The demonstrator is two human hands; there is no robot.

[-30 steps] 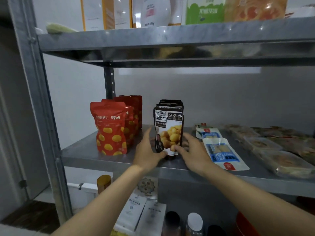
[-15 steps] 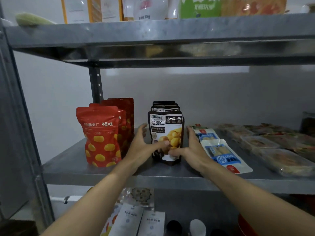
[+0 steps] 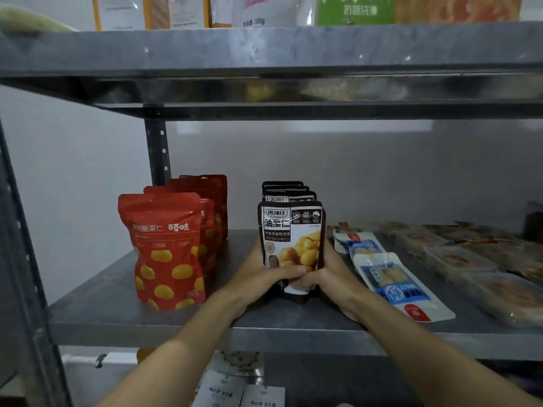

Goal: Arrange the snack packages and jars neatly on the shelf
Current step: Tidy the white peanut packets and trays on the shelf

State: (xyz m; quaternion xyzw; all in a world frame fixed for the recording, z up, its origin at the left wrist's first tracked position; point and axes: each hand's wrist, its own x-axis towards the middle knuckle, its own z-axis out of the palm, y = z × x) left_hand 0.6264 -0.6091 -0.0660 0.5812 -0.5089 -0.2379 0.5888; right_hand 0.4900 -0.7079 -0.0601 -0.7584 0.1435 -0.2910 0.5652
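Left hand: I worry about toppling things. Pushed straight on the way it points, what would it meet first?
Probably the black pouches standing behind the front pouch that the left hand grips; the red bags sit off to its side.

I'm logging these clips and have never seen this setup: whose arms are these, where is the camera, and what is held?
No machine here: a person works bare-handed, and the picture comes from a wide-angle camera worn on their head, looking forward and down. The left hand and right hand both grip the front dark pouch, first in a row of like pouches standing on the metal shelf. Left of it stands a row of red pouches; to the right lie flat blue-and-white packs and clear-wrapped trays. More goods sit on the upper shelf.
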